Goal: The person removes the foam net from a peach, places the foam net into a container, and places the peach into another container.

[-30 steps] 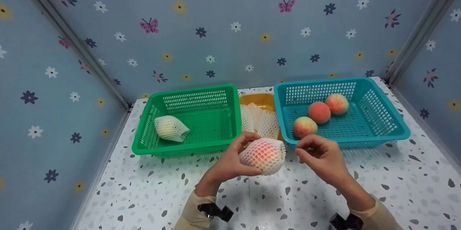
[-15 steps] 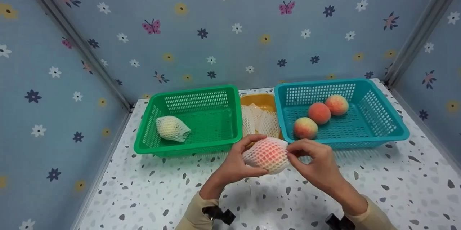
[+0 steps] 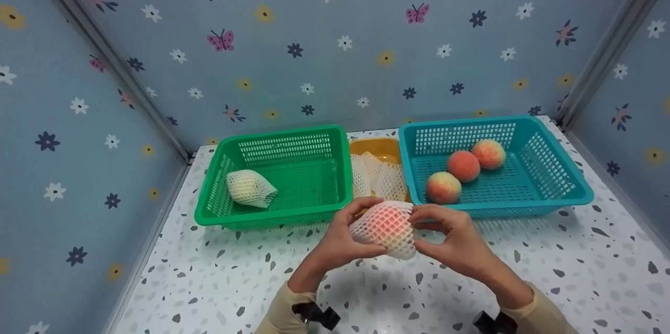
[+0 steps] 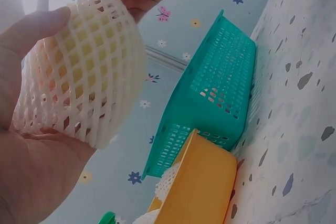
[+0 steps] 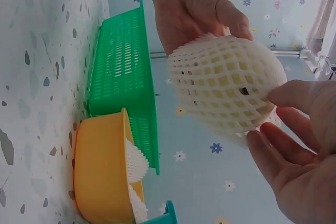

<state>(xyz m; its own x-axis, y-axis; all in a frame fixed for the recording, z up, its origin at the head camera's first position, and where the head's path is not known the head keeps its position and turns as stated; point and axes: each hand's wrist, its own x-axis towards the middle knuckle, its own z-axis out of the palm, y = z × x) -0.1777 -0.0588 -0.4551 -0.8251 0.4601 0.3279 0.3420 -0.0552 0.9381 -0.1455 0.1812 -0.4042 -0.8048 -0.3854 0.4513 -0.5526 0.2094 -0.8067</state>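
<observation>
One peach (image 3: 388,225) in a white net (image 3: 364,227) is up above the spotty table (image 3: 235,276), near the yellow box (image 3: 381,144). The left hand (image 3: 340,237) holds it, with thumb and fingers curled round its side. The right hand (image 3: 456,244) pinches the other end of the net. More nets (image 3: 390,182) lie in the yellow box. Three bare peaches (image 3: 464,166) sit in the blue basket (image 3: 523,205). One wrapped fruit (image 3: 249,187) lies in the green basket (image 3: 282,216).
</observation>
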